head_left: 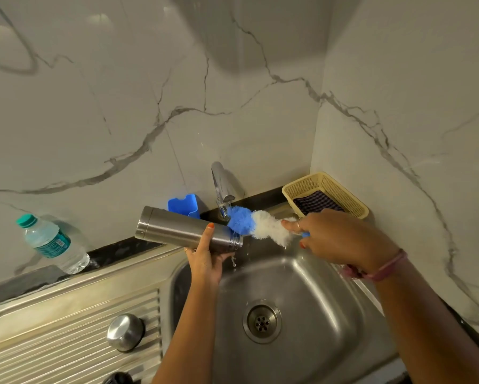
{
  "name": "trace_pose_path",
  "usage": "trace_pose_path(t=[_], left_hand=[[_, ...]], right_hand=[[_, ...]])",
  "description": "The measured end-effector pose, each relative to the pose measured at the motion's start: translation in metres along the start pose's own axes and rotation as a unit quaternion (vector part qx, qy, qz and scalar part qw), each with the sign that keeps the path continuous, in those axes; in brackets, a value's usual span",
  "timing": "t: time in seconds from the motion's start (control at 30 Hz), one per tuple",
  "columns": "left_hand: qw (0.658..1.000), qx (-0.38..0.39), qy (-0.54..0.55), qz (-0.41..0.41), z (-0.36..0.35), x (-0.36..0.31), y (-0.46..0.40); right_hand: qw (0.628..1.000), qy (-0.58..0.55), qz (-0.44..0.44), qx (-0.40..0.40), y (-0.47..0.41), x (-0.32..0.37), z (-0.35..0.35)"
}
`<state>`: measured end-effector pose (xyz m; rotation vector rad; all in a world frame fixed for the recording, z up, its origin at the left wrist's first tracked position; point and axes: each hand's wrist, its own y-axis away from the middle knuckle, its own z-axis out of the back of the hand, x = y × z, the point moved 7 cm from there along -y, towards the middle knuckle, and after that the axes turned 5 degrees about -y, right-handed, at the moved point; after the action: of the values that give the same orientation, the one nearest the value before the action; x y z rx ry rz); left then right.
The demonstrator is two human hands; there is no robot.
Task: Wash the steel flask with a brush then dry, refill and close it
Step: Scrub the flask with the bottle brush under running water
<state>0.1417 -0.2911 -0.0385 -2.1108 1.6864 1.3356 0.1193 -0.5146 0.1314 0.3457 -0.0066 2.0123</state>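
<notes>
My left hand [206, 254] grips the steel flask [177, 228] sideways over the sink [302, 295], its open mouth pointing right and dripping water. A bottle brush [257, 224] with blue and white bristles is held by its handle in my right hand [335, 238]; the blue tip sits just outside the flask's mouth, under the tap [221, 187]. The flask's steel cap [125, 332] stands on the ribbed drainboard at the left. A plastic water bottle [52, 243] with a teal cap leans against the wall on the counter.
A yellow plastic basket [327, 184] holding a dark checked cloth [317, 202] sits in the back right corner. A blue holder [183, 205] stands behind the flask by the wall. A dark object [117, 378] shows at the bottom edge.
</notes>
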Motion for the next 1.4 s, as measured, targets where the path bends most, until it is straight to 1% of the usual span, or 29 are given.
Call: trace_pose_path(t=[0.1, 0.17, 0.27, 0.37, 0.5, 0.6, 0.77, 0.87, 0.93, 1.03, 1.2, 1.27, 1.4], left_hand=[[1.0, 0.007, -0.024, -0.003, -0.002, -0.002, 0.0], [1.0, 0.007, -0.017, 0.005, -0.003, 0.0, 0.0], [1.0, -0.004, -0.001, 0.017, 0.0, 0.0, 0.001], [1.0, -0.007, 0.007, 0.01, 0.003, -0.002, -0.001], [1.0, -0.001, 0.021, -0.001, -0.003, -0.003, 0.003], [1.0, -0.001, 0.014, 0.004, -0.003, 0.002, 0.004], [1.0, 0.005, -0.004, -0.008, 0.003, -0.004, -0.001], [1.0, 0.008, -0.009, -0.012, 0.004, -0.007, -0.002], [1.0, 0.005, -0.003, 0.002, 0.002, -0.005, -0.002], [1.0, -0.004, -0.001, 0.006, 0.0, -0.004, -0.001], [1.0, -0.028, 0.007, -0.002, 0.002, -0.006, -0.002], [1.0, -0.023, 0.017, 0.0, 0.001, -0.005, -0.003], [1.0, -0.007, 0.004, 0.0, -0.007, -0.005, -0.002]], right_hand=[[0.999, 0.023, -0.009, -0.04, -0.003, 0.008, 0.002], [0.998, 0.025, -0.005, -0.052, -0.014, 0.015, -0.009], [0.999, 0.007, -0.001, -0.045, -0.02, 0.015, -0.017], [1.0, -0.003, -0.004, -0.027, -0.006, 0.005, -0.004], [0.998, 0.028, -0.016, -0.059, 0.003, 0.006, 0.009], [0.997, 0.058, 0.004, -0.051, -0.007, 0.025, -0.007], [0.998, 0.037, 0.003, -0.04, -0.003, 0.013, -0.003], [0.998, 0.029, -0.007, -0.061, 0.005, 0.006, 0.007], [0.997, 0.041, -0.002, -0.07, 0.003, 0.013, 0.006], [0.997, 0.053, 0.007, -0.061, -0.006, 0.028, -0.008], [0.999, 0.009, -0.005, -0.037, -0.004, 0.011, -0.003], [0.999, 0.006, -0.014, -0.043, -0.001, 0.005, 0.003], [0.997, 0.049, -0.001, -0.055, -0.009, 0.022, -0.006]])
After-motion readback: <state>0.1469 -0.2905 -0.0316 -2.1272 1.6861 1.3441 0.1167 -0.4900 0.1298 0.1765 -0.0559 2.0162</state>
